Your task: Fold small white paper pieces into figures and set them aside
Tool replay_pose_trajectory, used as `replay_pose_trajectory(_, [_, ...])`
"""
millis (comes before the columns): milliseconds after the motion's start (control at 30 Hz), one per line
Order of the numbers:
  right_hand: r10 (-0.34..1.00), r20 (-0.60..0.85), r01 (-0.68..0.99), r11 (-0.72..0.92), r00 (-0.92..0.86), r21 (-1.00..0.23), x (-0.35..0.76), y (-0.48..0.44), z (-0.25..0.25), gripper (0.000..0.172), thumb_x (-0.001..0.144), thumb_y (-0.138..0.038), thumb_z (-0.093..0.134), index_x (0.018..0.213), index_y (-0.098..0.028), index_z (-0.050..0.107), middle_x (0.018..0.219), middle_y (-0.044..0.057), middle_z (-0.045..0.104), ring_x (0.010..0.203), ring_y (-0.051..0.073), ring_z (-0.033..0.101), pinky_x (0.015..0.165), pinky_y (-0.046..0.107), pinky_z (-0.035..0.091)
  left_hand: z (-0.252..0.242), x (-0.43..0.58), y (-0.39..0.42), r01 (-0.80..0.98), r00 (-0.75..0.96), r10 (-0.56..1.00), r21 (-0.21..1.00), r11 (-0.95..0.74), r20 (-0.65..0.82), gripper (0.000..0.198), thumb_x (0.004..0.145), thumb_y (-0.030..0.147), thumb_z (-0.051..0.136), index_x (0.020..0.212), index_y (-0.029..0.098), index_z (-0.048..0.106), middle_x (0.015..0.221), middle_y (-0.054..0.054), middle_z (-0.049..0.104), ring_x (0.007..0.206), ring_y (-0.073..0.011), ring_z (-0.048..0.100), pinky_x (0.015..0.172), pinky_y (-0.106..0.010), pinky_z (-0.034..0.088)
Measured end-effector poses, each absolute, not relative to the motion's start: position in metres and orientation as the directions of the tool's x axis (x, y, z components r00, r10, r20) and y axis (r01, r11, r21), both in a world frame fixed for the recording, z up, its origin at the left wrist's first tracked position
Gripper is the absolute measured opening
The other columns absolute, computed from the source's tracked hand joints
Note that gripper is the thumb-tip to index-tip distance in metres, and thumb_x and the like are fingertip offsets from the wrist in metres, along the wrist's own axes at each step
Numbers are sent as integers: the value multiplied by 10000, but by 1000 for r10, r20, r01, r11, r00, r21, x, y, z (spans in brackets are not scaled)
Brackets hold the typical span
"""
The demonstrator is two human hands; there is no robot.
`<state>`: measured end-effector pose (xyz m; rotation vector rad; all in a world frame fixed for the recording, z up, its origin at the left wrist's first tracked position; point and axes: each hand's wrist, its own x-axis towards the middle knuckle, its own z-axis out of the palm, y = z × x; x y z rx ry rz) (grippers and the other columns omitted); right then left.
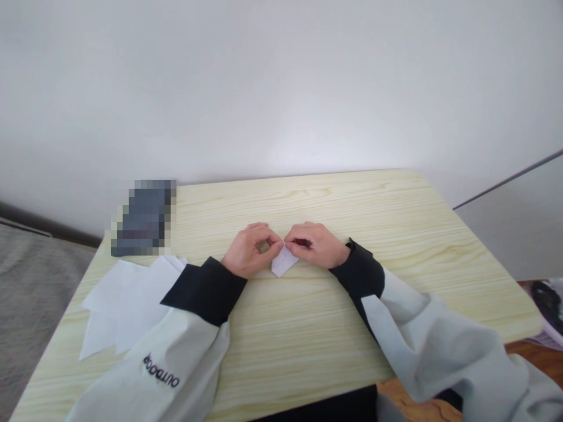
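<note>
A small folded piece of white paper (284, 262) is held just above or on the table, around its middle. My left hand (253, 249) pinches its upper edge between thumb and forefinger. From the other side my right hand (317, 244) pinches the same edge, and the fingertips of both hands nearly meet. The paper's lower part shows below the fingers, with slanted sides; its top is hidden by them. Several loose white sheets (132, 293) lie overlapping to the left, partly under my left sleeve.
The pale wood-grain table (299, 328) stands against a white wall (281, 88). A dark flat object (145, 217), blurred by pixels, lies at the table's back left corner. Past the right edge, a light basket (549, 334) with dark things stands lower down.
</note>
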<state>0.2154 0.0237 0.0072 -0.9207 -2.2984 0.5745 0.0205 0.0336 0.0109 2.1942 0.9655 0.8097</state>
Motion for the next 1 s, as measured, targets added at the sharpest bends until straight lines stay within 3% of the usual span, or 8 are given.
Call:
replay_pose_trajectory(133, [750, 327, 419, 613, -575, -670, 220, 26, 8, 139, 778, -159, 491, 793, -141, 628, 645, 0, 600, 517, 78, 464, 537, 198, 358, 14, 19, 33, 410, 519, 831, 795, -447, 200, 227, 791, 317, 516, 657, 153, 598, 672, -31, 618, 679, -157, 553, 733, -313, 459])
replay_pose_trajectory(333, [785, 222, 405, 512, -578, -757, 226, 26, 9, 173, 785, -182, 486, 825, -135, 648, 650, 3, 620, 530, 81, 495, 491, 179, 361, 13, 18, 33, 426, 495, 850, 801, -419, 181, 233, 785, 343, 525, 658, 157, 584, 661, -15, 605, 694, -157, 559, 760, -307, 448])
replay_pose_trajectory(567, [875, 241, 460, 433, -419, -775, 221, 24, 7, 248, 854, -286, 473, 798, -123, 651, 619, 6, 590, 516, 79, 469, 495, 198, 343, 16, 21, 31, 404, 456, 881, 852, -333, 127, 273, 803, 406, 521, 811, 150, 617, 749, -20, 642, 682, -145, 566, 651, -248, 447])
replay_pose_trajectory(733, [880, 248, 414, 419, -406, -808, 222, 23, 8, 230, 853, -283, 484, 819, -124, 647, 672, 13, 613, 559, 86, 498, 510, 195, 359, 13, 19, 33, 437, 424, 896, 838, -327, 128, 294, 837, 387, 473, 757, 142, 615, 684, -15, 611, 629, -131, 531, 586, -236, 416])
replay_pose_trajectory(833, [842, 278, 393, 476, -463, -787, 221, 22, 11, 205, 852, -281, 497, 837, -130, 635, 697, 13, 618, 585, 84, 508, 524, 185, 367, 10, 19, 33, 451, 492, 846, 770, -450, 207, 264, 831, 340, 475, 702, 153, 611, 667, -11, 604, 650, -134, 539, 652, -257, 438])
replay_pose_trajectory(1000, [771, 332, 438, 598, -543, -671, 218, 22, 10, 201, 857, -288, 494, 773, -149, 612, 610, -14, 560, 523, 75, 457, 530, 197, 346, 5, 20, 35, 444, 583, 738, 628, -639, 339, 188, 808, 266, 486, 681, 185, 597, 613, 26, 614, 647, -124, 564, 926, -346, 406])
